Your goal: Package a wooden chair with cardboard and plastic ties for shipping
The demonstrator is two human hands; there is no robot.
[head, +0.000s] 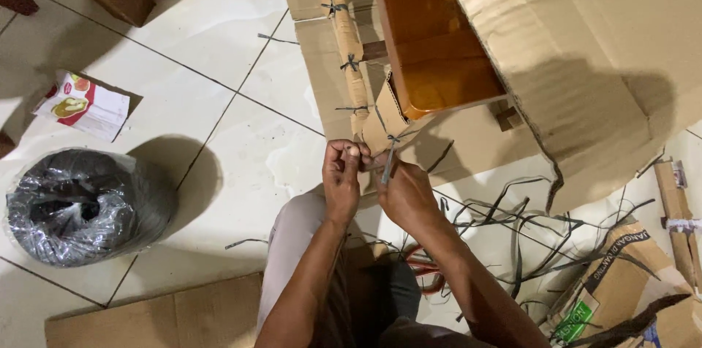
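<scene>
My left hand pinches the end of a thin grey plastic strap; my right hand grips the same strap just beside it, at the corner of the cardboard-wrapped brown wooden furniture leg. A black plastic-wrapped strap roll lies well apart on the white tiled floor.

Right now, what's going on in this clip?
A person sits on a tiled floor, both hands at the cardboard-wrapped leg of a glossy wooden furniture piece. The left hand and right hand pinch a dark plastic strap at the leg's lower end; similar ties already bind the cardboard higher up. A roll of dark strapping lies to the left, cut strap scraps to the right.
</scene>
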